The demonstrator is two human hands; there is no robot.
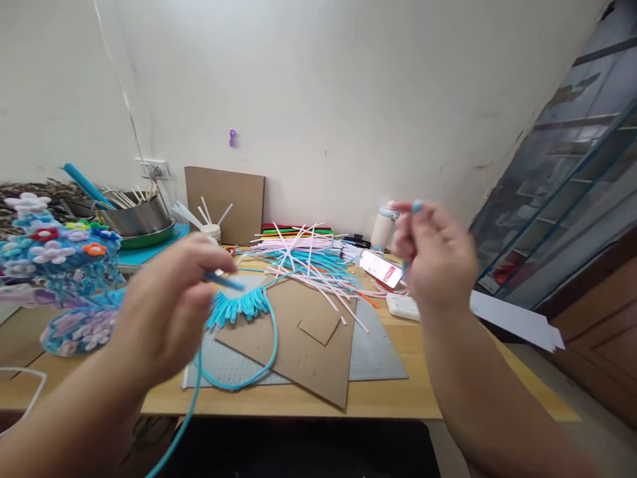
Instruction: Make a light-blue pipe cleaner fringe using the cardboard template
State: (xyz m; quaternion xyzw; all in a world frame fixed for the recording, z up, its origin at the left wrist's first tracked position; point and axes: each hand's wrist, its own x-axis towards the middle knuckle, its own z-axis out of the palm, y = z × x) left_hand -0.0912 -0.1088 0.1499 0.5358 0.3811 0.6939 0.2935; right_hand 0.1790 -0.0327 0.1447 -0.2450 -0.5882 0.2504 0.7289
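My left hand [172, 302] is raised over the table's left side, fingers pinched on a blue pipe-cleaner strand [226, 282]. That strand joins a blue hoop [259, 368] with a fringe of short blue loops [239, 307] hanging below the hand. My right hand [435, 255] is lifted at the right, fingers closed on a small blue piece [417, 206] at its fingertips. Both hands are blurred by motion. A pile of blue and pink pipe cleaners [308, 262] lies between them on the wooden table [388, 392].
Cardboard pieces [303, 338] lie on a grey cutting mat [378, 352]. A pipe-cleaner flower bouquet [54, 265] stands at the left, a metal pot [134, 216] behind it. A phone [381, 267], a white bottle [383, 226] and a cardboard sheet [223, 199] stand near the wall.
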